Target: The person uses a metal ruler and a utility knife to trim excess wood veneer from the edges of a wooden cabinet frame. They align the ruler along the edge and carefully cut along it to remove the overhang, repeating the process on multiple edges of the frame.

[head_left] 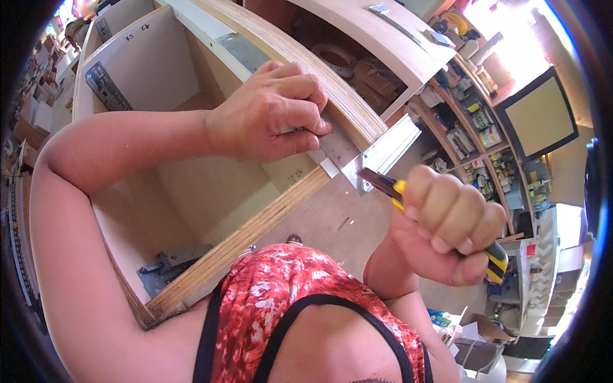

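Note:
My right hand (447, 220) is wrapped around a yellow and black utility knife (497, 263). Its dark blade end points up and left, against or just in front of a bright metal piece (353, 173) at the cabinet corner; contact is hard to make out. My left hand (274, 112) is closed, thumb and fingers pinched together over a grey metal strip (338, 145) along the cabinet's top rail. Whatever sits between those fingers is hidden. A white ridged profile (399, 145) juts out beyond the corner. The open wooden cabinet box (242, 239) lies beneath my left arm.
A dark metal bracket (167, 271) lies inside the cabinet box, and another metal fitting (107, 86) is on its far wall. Behind the rail stands a second white cabinet (357, 29) with items inside. Shelves of supplies (482, 137) line the right side.

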{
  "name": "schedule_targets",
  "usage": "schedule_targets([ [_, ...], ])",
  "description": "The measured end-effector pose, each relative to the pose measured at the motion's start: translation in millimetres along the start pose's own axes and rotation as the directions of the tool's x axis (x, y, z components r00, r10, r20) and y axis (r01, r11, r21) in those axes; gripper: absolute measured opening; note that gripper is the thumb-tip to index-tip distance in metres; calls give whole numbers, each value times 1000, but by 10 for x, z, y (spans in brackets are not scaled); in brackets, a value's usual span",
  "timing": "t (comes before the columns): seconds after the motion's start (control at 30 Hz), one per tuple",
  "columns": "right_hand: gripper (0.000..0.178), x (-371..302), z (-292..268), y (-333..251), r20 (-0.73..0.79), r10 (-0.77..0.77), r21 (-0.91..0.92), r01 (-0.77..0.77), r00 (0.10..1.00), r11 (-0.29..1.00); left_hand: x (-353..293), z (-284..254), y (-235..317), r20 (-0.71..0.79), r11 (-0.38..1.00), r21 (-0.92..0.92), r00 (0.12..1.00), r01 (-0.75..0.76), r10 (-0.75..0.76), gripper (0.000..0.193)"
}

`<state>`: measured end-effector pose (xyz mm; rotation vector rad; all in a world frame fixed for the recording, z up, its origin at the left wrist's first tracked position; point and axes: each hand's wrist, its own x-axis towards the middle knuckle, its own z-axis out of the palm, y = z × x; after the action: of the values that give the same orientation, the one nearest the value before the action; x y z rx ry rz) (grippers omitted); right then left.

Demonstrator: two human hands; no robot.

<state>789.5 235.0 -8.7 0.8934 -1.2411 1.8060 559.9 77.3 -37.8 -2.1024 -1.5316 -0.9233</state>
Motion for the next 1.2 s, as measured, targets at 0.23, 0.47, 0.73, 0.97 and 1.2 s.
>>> schedule_targets([
  [0.23, 36, 96, -74, 262, 68, 75, -28, -73, 995, 997, -35, 10, -15, -4, 1000, -9, 1000, -9, 9, 20],
  [0.47, 37, 72, -100, 298, 71, 97, -28, -95, 993, 995, -38, -1, -18, 6, 1000, 0, 1000, -20, 20, 19],
  [0.73, 39, 64, -46, 309, 28, 118, -47, -116, 993, 992, -38, -12, -16, 4, 1000, 14, 1000, -24, 24, 20],
  [0.97, 31, 42, 11, 266, 68, 163, -83, -158, 984, 984, -40, -12, -3, 8, 1000, 19, 1000, -18, 18, 19],
  [1.2, 31, 4, 42, 284, 67, 113, -108, -105, 991, 989, -31, -33, -7, 23, 999, 27, 999, -27, 26, 18],
])
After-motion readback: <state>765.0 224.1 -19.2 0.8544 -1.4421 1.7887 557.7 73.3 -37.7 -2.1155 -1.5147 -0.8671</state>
